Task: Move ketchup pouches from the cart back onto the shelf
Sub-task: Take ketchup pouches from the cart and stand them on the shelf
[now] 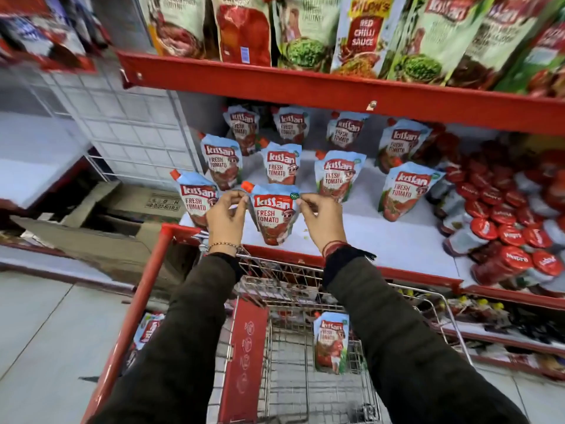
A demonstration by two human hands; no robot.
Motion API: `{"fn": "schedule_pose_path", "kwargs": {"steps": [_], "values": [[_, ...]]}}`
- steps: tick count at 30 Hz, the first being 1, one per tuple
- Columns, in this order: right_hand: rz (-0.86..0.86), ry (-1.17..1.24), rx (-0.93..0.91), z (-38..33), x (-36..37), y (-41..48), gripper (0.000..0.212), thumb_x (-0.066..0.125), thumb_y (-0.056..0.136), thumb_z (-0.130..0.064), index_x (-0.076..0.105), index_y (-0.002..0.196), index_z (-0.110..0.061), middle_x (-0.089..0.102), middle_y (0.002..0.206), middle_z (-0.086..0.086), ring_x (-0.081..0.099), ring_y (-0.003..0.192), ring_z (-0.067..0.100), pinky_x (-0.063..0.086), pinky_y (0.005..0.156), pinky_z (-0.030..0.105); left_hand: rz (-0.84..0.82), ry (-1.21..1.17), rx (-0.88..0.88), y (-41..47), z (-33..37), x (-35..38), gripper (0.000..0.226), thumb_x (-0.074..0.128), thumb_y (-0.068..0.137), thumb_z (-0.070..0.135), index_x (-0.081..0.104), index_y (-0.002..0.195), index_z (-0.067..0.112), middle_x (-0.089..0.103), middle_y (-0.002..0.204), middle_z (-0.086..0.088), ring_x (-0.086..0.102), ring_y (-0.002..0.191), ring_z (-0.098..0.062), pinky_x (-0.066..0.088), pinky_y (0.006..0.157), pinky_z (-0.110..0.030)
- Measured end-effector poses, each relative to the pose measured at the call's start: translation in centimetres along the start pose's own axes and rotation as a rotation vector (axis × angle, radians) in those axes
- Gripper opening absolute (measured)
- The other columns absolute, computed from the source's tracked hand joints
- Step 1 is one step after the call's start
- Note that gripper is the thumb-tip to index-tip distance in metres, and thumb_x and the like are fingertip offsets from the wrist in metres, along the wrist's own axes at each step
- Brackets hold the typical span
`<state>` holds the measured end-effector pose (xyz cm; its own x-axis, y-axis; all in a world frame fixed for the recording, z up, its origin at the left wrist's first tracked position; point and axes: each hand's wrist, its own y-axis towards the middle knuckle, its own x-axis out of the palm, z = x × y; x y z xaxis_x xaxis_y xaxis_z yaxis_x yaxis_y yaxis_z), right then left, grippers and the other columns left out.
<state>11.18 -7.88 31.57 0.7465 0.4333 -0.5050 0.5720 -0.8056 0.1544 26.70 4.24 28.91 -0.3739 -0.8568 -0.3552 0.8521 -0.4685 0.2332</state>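
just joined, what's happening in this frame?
A person is restocking ketchup. Both hands, left hand and right hand, pinch the top corners of a ketchup pouch, holding it upright at the front of the white shelf. Other pouches already stand in rows behind it. At least one pouch is left in the cart below.

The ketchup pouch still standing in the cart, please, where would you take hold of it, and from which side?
Grip the ketchup pouch by its flat top edge beside the red spout, coming down from above. It stands upright against the cart wire, so the top is free, while the wider bottom sits low in the basket.
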Motion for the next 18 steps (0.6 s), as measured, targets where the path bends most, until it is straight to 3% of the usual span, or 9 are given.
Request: {"fn": "schedule_pose_path", "kwargs": {"steps": [4, 9, 15, 17, 18], "values": [[-0.054, -0.037, 0.038, 0.9, 1.7, 0.7, 0.026, 0.058, 0.096, -0.015, 0.071, 0.116, -0.004, 0.075, 0.114, 0.013, 0.068, 0.106, 0.029, 0.054, 0.096, 0.041, -0.033, -0.010, -0.091, 1.4, -2.0, 0.6, 0.016, 0.061, 0.093, 0.017, 0.066, 0.103, 0.006, 0.072, 0.101, -0.020, 0.070, 0.094, -0.037, 0.059, 0.083, -0.054], [-0.065, 0.009, 0.116, 2.1, 2.6, 0.4, 0.026, 0.057, 0.097, -0.016, 0.070, 0.117, -0.006, 0.074, 0.112, 0.012, 0.068, 0.100, 0.028, 0.059, 0.088, 0.049, -0.058, -0.069, -0.145, 1.1, -3.1, 0.9, 0.004, 0.063, 0.092, 0.026, 0.063, 0.093, 0.022, 0.069, 0.088, -0.004, 0.072, 0.082, -0.030, 0.063, 0.076, -0.052], [-0.049, -0.004, 0.071, 2.6, 2.6, -0.1, 0.021, 0.061, 0.096, -0.023, 0.069, 0.111, -0.012, 0.075, 0.108, 0.006, 0.064, 0.089, 0.011, 0.059, 0.087, 0.035, 0.018, -0.142, -0.154, -0.2, -3.1, 1.5, 0.009, 0.061, 0.094, 0.024, 0.063, 0.101, 0.019, 0.068, 0.099, -0.005, 0.068, 0.096, -0.022, 0.059, 0.090, -0.050], [-0.058, 0.029, 0.051, 3.2, 2.4, -0.6, 0.020, 0.065, 0.093, -0.029, 0.069, 0.108, -0.015, 0.075, 0.106, 0.002, 0.065, 0.086, 0.008, 0.057, 0.082, 0.029, 0.038, -0.150, -0.128, -1.2, -3.2, 1.9, 0.019, 0.058, 0.096, 0.019, 0.062, 0.113, 0.011, 0.068, 0.109, -0.007, 0.065, 0.100, -0.017, 0.058, 0.095, -0.038], [-0.061, 0.046, 0.051, 3.4, 2.2, -0.8, 0.022, 0.067, 0.091, -0.032, 0.069, 0.106, -0.017, 0.074, 0.105, -0.001, 0.066, 0.086, 0.008, 0.056, 0.081, 0.026, 0.053, -0.158, -0.109, -1.8, -3.3, 2.1, 0.025, 0.056, 0.097, 0.016, 0.060, 0.120, 0.009, 0.067, 0.117, -0.009, 0.063, 0.104, -0.015, 0.057, 0.095, -0.025]]}}
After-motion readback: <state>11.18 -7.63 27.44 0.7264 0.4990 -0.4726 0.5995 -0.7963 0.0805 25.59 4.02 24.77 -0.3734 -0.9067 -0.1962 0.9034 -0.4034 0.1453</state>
